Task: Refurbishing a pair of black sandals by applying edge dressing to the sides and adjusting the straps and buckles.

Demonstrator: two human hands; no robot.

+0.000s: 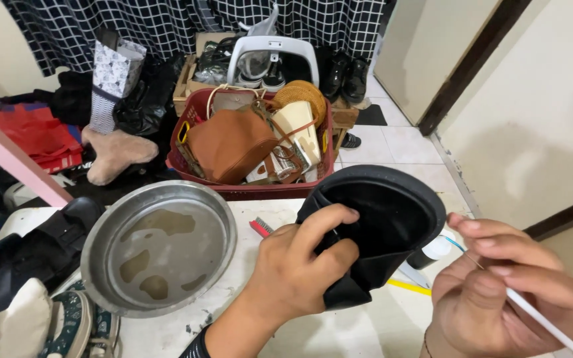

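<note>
While the black shoe (379,225) is hovering above the white tabletop (373,328), the left hand (296,272) is closing its grip around the upper, and the right hand (505,292) is pinching a thin white rod (542,321) just beside it; a round metal tray (160,245) is sitting nearby, a red basket (253,142) behind.

black shoe (392,219) | sole up, tilted | held above table

The left hand (293,272) has its grip closed on a black shoe (382,219) above the white tabletop (339,331). The right hand (499,285) pinches a thin white stick (538,318) just beside it. A round metal pan (159,246) sits to the left.
</note>
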